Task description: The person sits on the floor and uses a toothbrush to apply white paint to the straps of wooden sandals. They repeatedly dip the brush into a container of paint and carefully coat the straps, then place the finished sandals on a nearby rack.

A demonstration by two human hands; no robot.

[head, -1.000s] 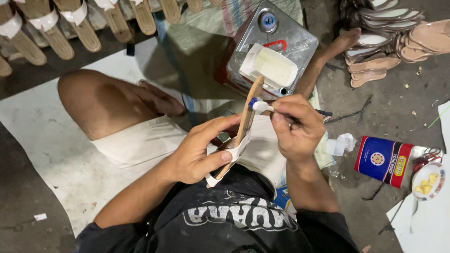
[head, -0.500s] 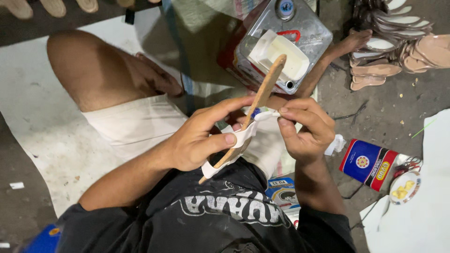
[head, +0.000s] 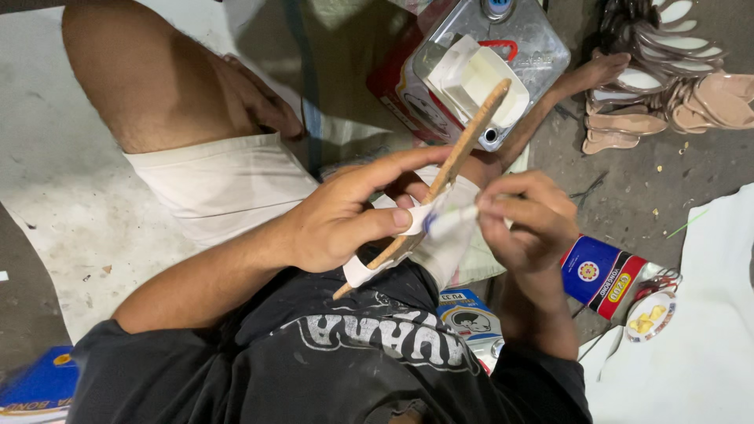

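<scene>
Person is sitting on the floor, bare knee at 11 o'clock, dark printed shirt (head: 338, 369) filling 6 o'clock, pale shorts (head: 220, 184) lying across the middle-left. White sheet (head: 55, 196) is covering the ground at 9 o'clock, another white sheet (head: 707, 330) lying at 4 o'clock. Square metal can (head: 503, 55) is sitting at 1 o'clock with a white folded piece on its top. Pile of tan shoe soles (head: 667, 86) is stacking up at 2 o'clock, well apart from the hands. Left hand (head: 345, 216) is sitting at centre, fingers wrapping around a thin tan sole (head: 459, 149), thumb pressing on its white strap near the lower end; the sole is standing tilted, top end pointing to 1 o'clock and overlapping the can in view, lower tip poking out toward 7 o'clock. Right hand (head: 526, 220) is sitting just beside it at 3 o'clock, fingers pinching narrowly on a small white tool (head: 452, 222) with a blue band, its tip touching the strap area; blurred, cannot tell what kind. Blue and red tin (head: 601, 275) is lying at 4 o'clock below the right hand, small round dish (head: 648, 316) with yellow bits just beside it.
</scene>
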